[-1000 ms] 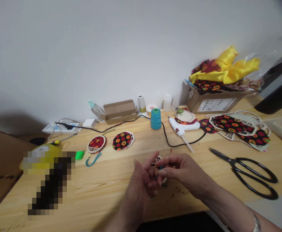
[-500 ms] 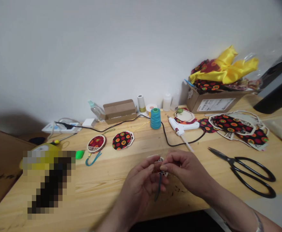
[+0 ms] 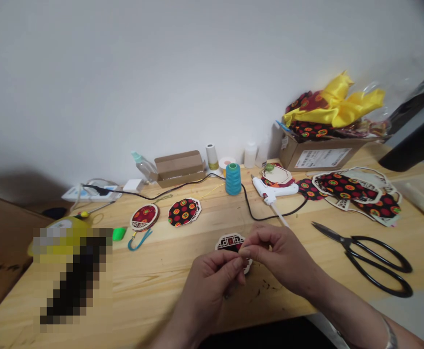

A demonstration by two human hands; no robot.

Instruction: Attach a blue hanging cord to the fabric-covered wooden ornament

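Note:
My right hand (image 3: 275,249) is closed in a pinch, thumb against fingertips, on a thin dark-teal cord. Its fingertips meet those of my left hand (image 3: 213,281), which is also closed, on the same cord. Most of the cord is hidden by the fingers; a blurred bit shows below the left hand. Behind and under the fingertips lies a small ornament (image 3: 230,240) with a pale cut-out lattice frame and dark red fabric. The hands partly cover it.
Black scissors (image 3: 346,242) lie right of my hands. Farther back are a white glue gun (image 3: 273,190), a teal thread spool (image 3: 233,179), an octagonal fabric piece (image 3: 184,212) and a round ornament (image 3: 145,216). A cardboard box (image 3: 321,152) holding fabrics stands back right.
My left hand's spread fingers have closed in a pinch beside the right fingertips. The hanging cord is now mostly hidden, and more of the lattice ornament shows.

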